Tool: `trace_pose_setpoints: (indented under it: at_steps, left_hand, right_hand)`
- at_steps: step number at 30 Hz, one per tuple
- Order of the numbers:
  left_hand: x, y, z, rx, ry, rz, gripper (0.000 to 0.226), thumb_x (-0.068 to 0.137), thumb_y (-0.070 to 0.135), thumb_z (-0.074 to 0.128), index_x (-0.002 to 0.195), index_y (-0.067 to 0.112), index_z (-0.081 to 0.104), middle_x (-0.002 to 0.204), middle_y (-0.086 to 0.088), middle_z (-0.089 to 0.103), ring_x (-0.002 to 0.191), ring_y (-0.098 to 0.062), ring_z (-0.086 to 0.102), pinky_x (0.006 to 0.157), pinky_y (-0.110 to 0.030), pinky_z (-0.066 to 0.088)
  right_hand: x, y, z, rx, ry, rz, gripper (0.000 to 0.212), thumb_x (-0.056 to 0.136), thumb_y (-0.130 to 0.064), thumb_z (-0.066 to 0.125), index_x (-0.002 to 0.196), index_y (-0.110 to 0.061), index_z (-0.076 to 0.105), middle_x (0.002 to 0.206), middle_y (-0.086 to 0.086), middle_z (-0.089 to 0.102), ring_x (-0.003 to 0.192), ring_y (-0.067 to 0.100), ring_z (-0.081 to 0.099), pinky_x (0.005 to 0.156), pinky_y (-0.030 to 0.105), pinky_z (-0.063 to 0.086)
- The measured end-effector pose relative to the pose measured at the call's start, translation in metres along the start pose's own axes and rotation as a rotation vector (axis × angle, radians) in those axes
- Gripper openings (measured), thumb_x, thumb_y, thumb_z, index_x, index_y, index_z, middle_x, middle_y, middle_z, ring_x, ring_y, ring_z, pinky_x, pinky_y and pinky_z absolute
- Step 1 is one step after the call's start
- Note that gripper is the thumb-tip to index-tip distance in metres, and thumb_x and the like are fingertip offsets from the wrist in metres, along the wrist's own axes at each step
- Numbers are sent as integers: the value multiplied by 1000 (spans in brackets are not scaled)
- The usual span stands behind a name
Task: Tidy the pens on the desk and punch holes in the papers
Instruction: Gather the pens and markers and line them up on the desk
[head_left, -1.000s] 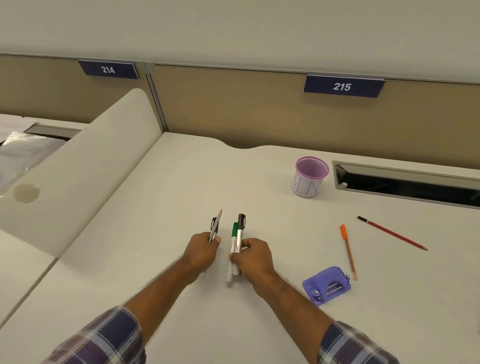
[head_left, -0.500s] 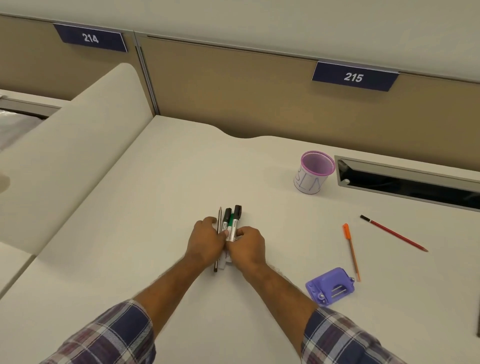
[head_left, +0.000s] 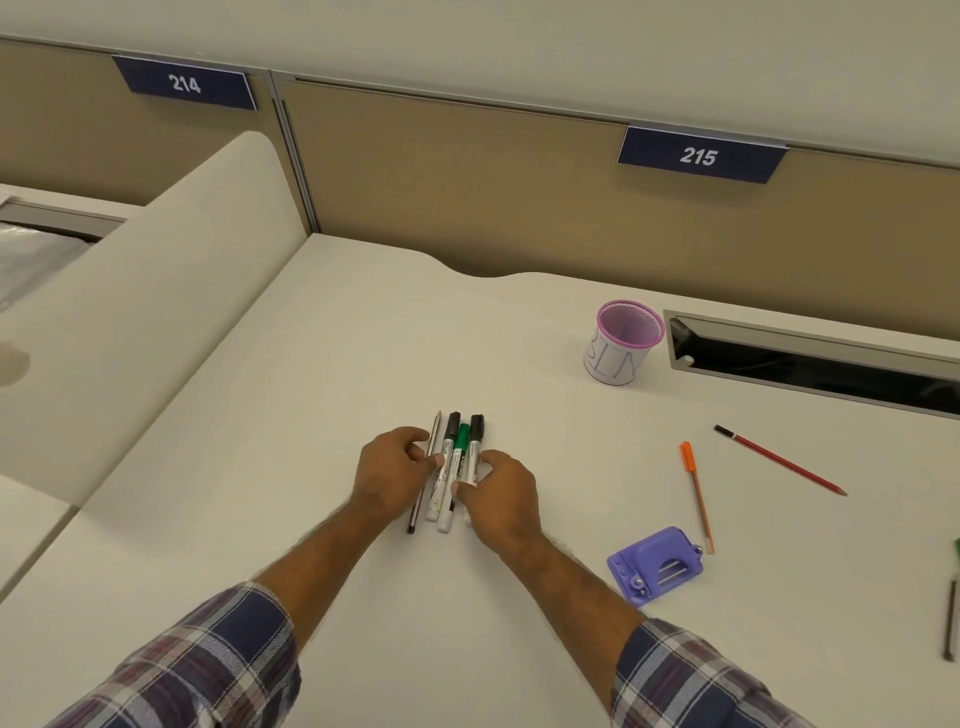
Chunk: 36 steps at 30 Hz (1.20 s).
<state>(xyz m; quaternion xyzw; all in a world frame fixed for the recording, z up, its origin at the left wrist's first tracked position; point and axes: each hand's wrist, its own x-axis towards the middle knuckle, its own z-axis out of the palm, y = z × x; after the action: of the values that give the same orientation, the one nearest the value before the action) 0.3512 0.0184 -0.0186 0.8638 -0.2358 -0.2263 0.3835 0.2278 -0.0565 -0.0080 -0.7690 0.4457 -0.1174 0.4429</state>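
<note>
A pencil (head_left: 435, 434) and three markers, two black-capped (head_left: 452, 428) (head_left: 476, 434) and one green-capped (head_left: 462, 439), lie side by side on the white desk (head_left: 337, 364). My left hand (head_left: 392, 470) presses against the row from the left, thumb on the pencil and the first marker. My right hand (head_left: 501, 493) closes on the row from the right, thumb and forefinger around the right-hand marker. A purple mesh pen cup (head_left: 623, 340) stands upright at the back right. A purple hole punch (head_left: 655, 564) lies near my right forearm.
An orange pen (head_left: 697, 493) and a red pencil (head_left: 779, 460) lie loose to the right. Another dark pen (head_left: 951, 613) shows at the right edge. A cable slot (head_left: 810, 358) opens behind them. A curved divider (head_left: 130, 312) rises on the left.
My hands came together, merging the pencil and markers into one row. The row now rests flat on the desk with my fingers spread a little wider around it.
</note>
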Motion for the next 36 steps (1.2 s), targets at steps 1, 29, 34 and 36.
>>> trace_pose_setpoints:
  at_steps: [1, 29, 34, 36]
  left_hand:
    - [-1, -1, 0, -3, -13, 9, 37, 85, 26, 74, 120, 15, 65, 92, -2, 70, 86, -15, 62, 73, -18, 43]
    - [-14, -42, -34, 219, -281, 356, 76, 70, 21, 85, 136, 38, 51, 97, 27, 50, 87, 0, 49, 69, -8, 38]
    - [-13, -42, -34, 216, -276, 371, 76, 70, 21, 85, 136, 38, 52, 98, 30, 50, 86, -1, 49, 68, -8, 37]
    - [-12, -43, -33, 219, -273, 369, 77, 70, 22, 85, 136, 38, 51, 97, 29, 51, 86, -1, 49, 68, -8, 37]
  right_hand:
    - [-1, 0, 2, 0, -21, -9, 27, 80, -20, 71, 106, -12, 65, 99, -1, 68, 81, 13, 57, 73, 23, 46]
    - [-13, 26, 9, -183, -122, -285, 60, 72, -42, 74, 125, -25, 50, 102, -6, 46, 101, 13, 47, 84, 32, 47]
    - [-14, 26, 10, -181, -94, -282, 59, 74, -42, 73, 125, -24, 50, 101, -6, 47, 101, 14, 48, 83, 31, 46]
    - [-15, 26, 10, -180, -89, -269, 59, 73, -43, 74, 124, -23, 51, 102, -5, 48, 101, 14, 49, 84, 33, 47]
